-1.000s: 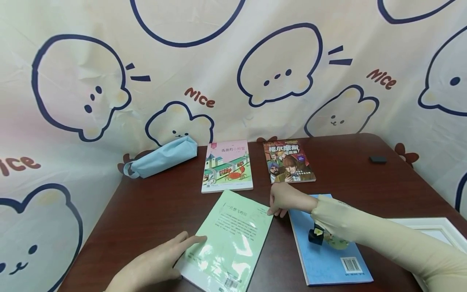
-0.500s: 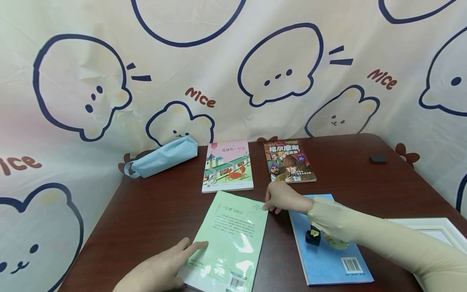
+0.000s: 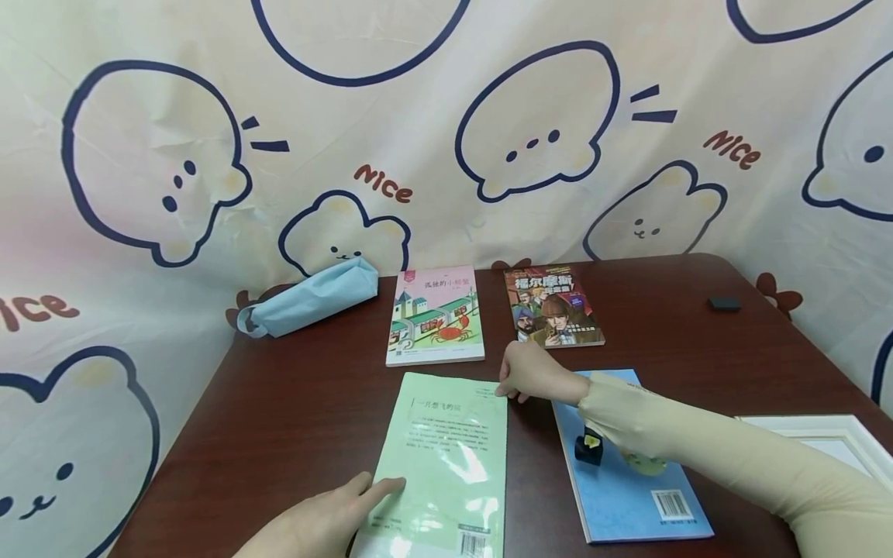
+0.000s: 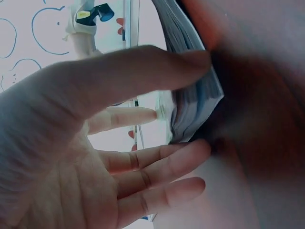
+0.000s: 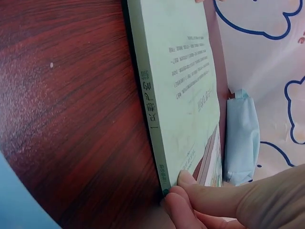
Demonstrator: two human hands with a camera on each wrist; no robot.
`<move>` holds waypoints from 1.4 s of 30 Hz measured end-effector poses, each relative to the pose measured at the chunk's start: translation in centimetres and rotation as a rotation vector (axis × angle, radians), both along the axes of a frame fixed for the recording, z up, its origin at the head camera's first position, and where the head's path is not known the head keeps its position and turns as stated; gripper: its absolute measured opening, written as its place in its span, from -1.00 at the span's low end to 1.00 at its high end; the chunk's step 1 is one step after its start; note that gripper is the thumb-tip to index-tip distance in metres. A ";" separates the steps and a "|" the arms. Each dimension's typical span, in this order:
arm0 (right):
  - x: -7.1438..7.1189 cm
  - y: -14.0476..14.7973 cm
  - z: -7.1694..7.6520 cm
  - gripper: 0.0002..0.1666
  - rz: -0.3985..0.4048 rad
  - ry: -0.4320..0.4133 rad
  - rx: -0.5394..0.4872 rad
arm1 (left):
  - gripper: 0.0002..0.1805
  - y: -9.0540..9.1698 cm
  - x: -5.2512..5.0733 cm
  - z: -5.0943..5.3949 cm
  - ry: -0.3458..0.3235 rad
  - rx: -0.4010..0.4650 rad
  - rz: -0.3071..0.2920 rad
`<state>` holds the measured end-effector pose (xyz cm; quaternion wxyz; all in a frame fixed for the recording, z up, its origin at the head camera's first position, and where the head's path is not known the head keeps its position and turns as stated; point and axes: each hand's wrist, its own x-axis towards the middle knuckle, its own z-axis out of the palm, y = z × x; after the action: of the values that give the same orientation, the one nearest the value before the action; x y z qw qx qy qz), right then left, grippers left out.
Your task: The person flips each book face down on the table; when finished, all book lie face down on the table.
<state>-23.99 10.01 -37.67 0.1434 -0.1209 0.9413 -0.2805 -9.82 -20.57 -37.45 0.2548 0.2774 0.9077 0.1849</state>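
A green paperback book (image 3: 446, 457) lies back cover up near the front of the table, its long sides running almost straight away from me. At its far right corner my right hand (image 3: 536, 373) pinches the book between thumb and bent fingers, by the spine. My left hand (image 3: 321, 518) holds the lower left side, one finger on the cover. In the left wrist view its thumb (image 4: 143, 71) lies across the page edges, the index fingertip touches the cover, and the other fingers stretch beside the pages.
Right of it lies a blue book (image 3: 628, 496) under my right forearm. Behind are a pink crab-picture book (image 3: 436, 318), a dark comic-style book (image 3: 554, 310) and a light blue pouch (image 3: 314, 298). A white frame (image 3: 830, 426) and small black object (image 3: 724, 304) sit at right.
The green book has turned counterclockwise, from slanting right to nearly straight, and its far end has come slightly closer. My right hand has moved left with its corner; the left hand shifted slightly right and nearer.
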 end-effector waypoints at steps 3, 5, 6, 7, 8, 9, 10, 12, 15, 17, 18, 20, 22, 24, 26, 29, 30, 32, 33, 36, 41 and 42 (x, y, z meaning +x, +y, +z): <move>0.0 -0.2 0.0 -0.84 0.000 0.027 0.016 | -0.06 0.3 0.2 -0.1 0.027 -0.026 -0.008; -0.1 -0.4 0.0 -0.84 -0.002 0.035 0.015 | -0.06 0.5 0.3 -0.3 0.037 -0.037 -0.010; -0.2 -0.4 0.0 -0.84 -0.002 0.037 0.011 | -0.06 0.5 0.3 -0.5 0.044 -0.042 -0.011; -0.3 -0.5 0.0 -0.84 -0.002 0.039 0.004 | -0.07 0.6 0.3 -0.7 0.045 -0.043 -0.012; -0.4 -0.6 0.1 -0.85 -0.002 0.039 -0.003 | -0.08 0.6 0.3 -0.9 0.047 -0.039 -0.016; -0.5 -0.6 0.1 -0.85 -0.001 0.040 -0.008 | -0.08 0.6 0.2 -1.2 0.047 -0.044 -0.022; -0.7 -0.7 0.1 -0.85 0.000 0.039 -0.013 | -0.09 0.6 0.2 -1.4 0.041 -0.049 -0.024; -0.8 -0.8 0.2 -0.85 0.000 0.040 -0.013 | -0.10 0.7 0.2 -1.9 0.048 -0.055 -0.036; -0.9 -0.8 0.2 -0.85 -0.006 0.035 -0.001 | -0.10 0.8 0.1 -2.1 0.037 -0.085 -0.046; -1.0 -0.8 0.3 -0.85 -0.011 0.028 0.004 | -0.11 0.9 0.3 -1.8 0.040 -0.086 -0.044; -1.0 -0.8 0.3 -0.85 -0.013 0.022 0.004 | -0.11 1.0 0.3 -1.6 0.039 -0.088 -0.042; -1.2 -0.8 0.3 -0.85 -0.009 0.015 0.001 | -0.12 1.0 0.4 -1.4 0.037 -0.087 -0.033; -1.4 -0.8 0.3 -0.85 -0.001 0.010 -0.008 | -0.12 1.0 0.4 -1.4 0.047 -0.092 -0.055; -1.5 -0.8 0.3 -0.85 0.008 0.004 -0.019 | -0.12 1.0 0.3 -1.8 0.049 -0.096 -0.061; -1.7 -0.7 0.3 -0.85 0.016 -0.003 -0.029 | -0.11 0.7 0.1 -2.8 0.056 -0.102 -0.069; -1.8 -0.8 0.4 -0.84 0.022 -0.015 -0.039 | -0.09 0.2 -0.2 -4.9 0.070 -0.105 -0.059; -1.8 -0.8 0.4 -0.84 0.024 -0.017 -0.041 | -0.08 0.0 -0.4 -5.7 0.075 -0.110 -0.062; -1.9 -0.8 0.5 -0.83 0.026 -0.020 -0.038 | -0.06 -0.3 -0.7 -6.9 0.087 -0.115 -0.070; -1.9 -0.8 0.5 -0.84 0.027 -0.021 -0.034 | -0.06 -0.4 -0.8 -7.4 0.088 -0.118 -0.071; -2.1 -0.8 0.5 -0.84 0.031 -0.035 -0.036 | -0.05 -0.6 -0.9 -8.0 0.098 -0.122 -0.078; -2.2 -0.7 0.3 -0.85 0.036 -0.065 -0.040 | -0.04 -0.7 -0.4 -8.0 0.156 -0.099 -0.071; -2.1 -0.7 0.3 -0.85 0.036 -0.067 -0.041 | -0.04 -0.7 -0.3 -8.0 0.157 -0.098 -0.072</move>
<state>-26.13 9.28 -37.41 0.1773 -0.1313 0.9277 -0.3011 -10.17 -21.27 -45.45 0.2027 0.3108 0.9223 0.1085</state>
